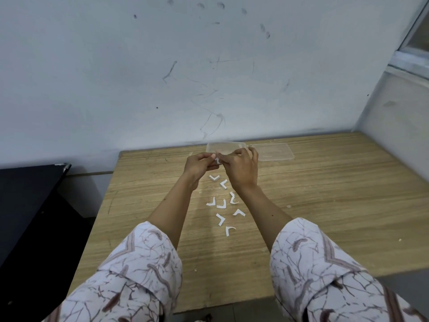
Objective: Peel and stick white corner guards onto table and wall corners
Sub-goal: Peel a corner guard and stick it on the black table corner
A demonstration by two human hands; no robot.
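Observation:
Both my hands are raised together above the wooden table (325, 205). My left hand (199, 165) and my right hand (241, 168) pinch one small white corner guard (218, 160) between their fingertips. Several white L-shaped pieces (221, 204) lie scattered on the table just below my hands and between my forearms. Whether those are guards or peeled backings I cannot tell.
A clear plastic box (222, 146) and its lid (274, 151) sit at the table's back edge against the scuffed wall (209, 77). A black surface (27, 205) stands to the left of the table. A window frame (413, 56) is at the upper right.

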